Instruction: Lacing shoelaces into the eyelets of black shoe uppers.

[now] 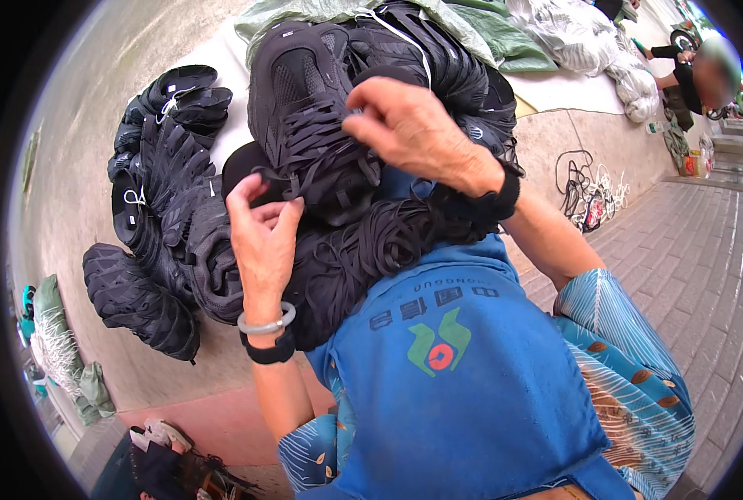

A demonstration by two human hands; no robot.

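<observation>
A black shoe (292, 71) rests toe-away in front of me, with flat black laces (321, 137) crossing its upper. My right hand (421, 137) is over the shoe's right side; thumb and forefinger are pinched on a lace whose end is hard to make out. Beside the shoe's left collar, my left hand (263, 233) has its fingers bent around a dark lace near the heel. A heap of loose black shoelaces (380, 242) lies across my lap, against the blue apron (488, 367).
Black shoes nest in a row (171, 158) on the left, and others (421, 42) are stacked behind. Green-white sacking (505, 37) lies at the back. White and black cords (596, 196) are heaped on the right. A person (692, 83) is at far right, near brick paving (663, 258).
</observation>
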